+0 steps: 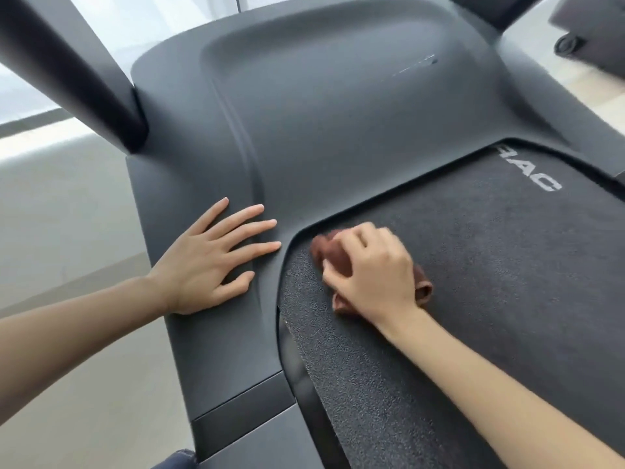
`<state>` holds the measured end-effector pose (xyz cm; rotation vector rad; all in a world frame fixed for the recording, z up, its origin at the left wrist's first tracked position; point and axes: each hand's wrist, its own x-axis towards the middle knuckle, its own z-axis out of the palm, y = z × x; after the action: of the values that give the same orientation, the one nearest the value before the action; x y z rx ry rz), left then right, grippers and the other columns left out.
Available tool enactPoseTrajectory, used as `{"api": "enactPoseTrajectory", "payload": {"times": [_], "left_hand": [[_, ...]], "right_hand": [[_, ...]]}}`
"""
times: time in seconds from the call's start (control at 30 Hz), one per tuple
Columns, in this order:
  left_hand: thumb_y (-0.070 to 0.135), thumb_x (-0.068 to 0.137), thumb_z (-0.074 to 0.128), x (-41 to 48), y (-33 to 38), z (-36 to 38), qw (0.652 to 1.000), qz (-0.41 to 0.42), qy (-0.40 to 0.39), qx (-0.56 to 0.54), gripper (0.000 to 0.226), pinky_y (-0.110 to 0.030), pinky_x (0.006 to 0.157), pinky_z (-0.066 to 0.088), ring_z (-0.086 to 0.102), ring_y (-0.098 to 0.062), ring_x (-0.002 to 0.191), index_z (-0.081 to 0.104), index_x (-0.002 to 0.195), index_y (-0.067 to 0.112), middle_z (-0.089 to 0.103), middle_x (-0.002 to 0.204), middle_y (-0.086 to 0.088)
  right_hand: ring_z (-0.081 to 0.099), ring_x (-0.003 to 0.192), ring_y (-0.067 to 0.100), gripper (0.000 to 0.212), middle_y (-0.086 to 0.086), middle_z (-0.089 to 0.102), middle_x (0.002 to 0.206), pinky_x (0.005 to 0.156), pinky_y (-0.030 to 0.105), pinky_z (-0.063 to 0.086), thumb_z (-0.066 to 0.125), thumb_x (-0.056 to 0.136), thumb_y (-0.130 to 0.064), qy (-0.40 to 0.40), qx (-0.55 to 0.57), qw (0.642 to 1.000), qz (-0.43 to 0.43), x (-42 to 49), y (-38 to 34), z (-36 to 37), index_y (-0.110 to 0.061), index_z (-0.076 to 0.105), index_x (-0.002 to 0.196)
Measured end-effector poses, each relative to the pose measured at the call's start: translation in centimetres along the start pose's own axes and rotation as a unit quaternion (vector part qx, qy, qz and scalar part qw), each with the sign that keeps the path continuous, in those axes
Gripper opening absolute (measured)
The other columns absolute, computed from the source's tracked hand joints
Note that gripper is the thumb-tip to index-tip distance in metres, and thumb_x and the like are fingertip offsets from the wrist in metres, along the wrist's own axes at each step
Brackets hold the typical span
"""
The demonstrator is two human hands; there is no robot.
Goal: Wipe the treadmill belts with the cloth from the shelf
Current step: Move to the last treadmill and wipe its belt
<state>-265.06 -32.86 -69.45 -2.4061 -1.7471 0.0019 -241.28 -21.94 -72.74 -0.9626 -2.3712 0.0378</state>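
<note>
left hand (206, 262): lying flat on the dark grey moulded plastic treadmill cover (338, 113), fingers straight and spreading apart.
right hand (375, 269): curling its fingers round the crumpled brown cloth (321, 245), pressing it down.
cloth: sitting on the black textured treadmill belt (490, 265), at its front left corner, just beside the cover's edge.

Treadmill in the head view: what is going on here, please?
A person is wiping the treadmill belt. The right hand grips a bunched brown cloth and presses it on the belt, near the corner by the cover. The left hand rests flat, fingers spread, on the grey plastic cover beside it.
</note>
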Motion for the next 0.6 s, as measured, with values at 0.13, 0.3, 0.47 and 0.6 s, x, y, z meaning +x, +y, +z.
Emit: {"api": "enactPoseTrajectory", "payload": {"times": [0.13, 0.3, 0.47, 0.6], "left_hand": [[0.039, 0.089, 0.037, 0.0, 0.0, 0.1, 1.000, -0.004, 0.005, -0.020, 0.049, -0.053, 0.115, 0.013, 0.022, -0.020, 0.143, 0.054, 0.134, 0.027, 0.041, 0.147, 0.002], [0.038, 0.087, 0.041, -0.1, 0.0, 0.0, 0.999, -0.010, 0.016, -0.045, 0.051, -0.052, 0.116, 0.014, 0.022, -0.017, 0.144, 0.052, 0.135, 0.023, 0.039, 0.148, 0.003], [0.034, 0.084, 0.044, -0.2, 0.0, 0.0, 0.997, -0.021, 0.033, -0.072, 0.059, -0.049, 0.117, 0.013, 0.021, -0.015, 0.144, 0.044, 0.141, 0.018, 0.035, 0.151, 0.002], [0.033, 0.083, 0.046, -0.1, 0.0, 0.0, 0.996, -0.021, 0.038, -0.083, 0.059, -0.050, 0.116, 0.014, 0.022, -0.015, 0.143, 0.046, 0.140, 0.017, 0.037, 0.150, 0.002]], "right_hand": [[0.055, 0.075, 0.023, 0.023, 0.000, 0.061, 0.083, 0.069, 0.037, 0.046, 0.062, 0.072, -0.040, -0.023, 0.099, 0.993, -0.061, -0.8, -0.4, -0.8, -0.021, 0.066, 0.084], [0.057, 0.080, 0.026, 0.025, 0.003, 0.063, 0.090, 0.074, 0.035, 0.046, 0.065, 0.075, -0.036, 0.100, 0.141, 0.982, 0.072, 6.3, 2.3, -0.6, -0.017, 0.069, 0.089], [0.054, 0.094, 0.033, 0.035, 0.010, 0.057, 0.112, 0.084, 0.039, 0.041, 0.062, 0.082, -0.041, 0.113, 0.075, 0.976, 0.168, 14.7, 2.8, 3.3, -0.016, 0.067, 0.106], [0.056, 0.083, 0.031, 0.026, 0.007, 0.062, 0.104, 0.076, 0.036, 0.041, 0.064, 0.077, -0.039, 0.189, 0.034, 0.964, 0.184, 14.6, 0.1, 5.1, -0.022, 0.070, 0.095]]}}
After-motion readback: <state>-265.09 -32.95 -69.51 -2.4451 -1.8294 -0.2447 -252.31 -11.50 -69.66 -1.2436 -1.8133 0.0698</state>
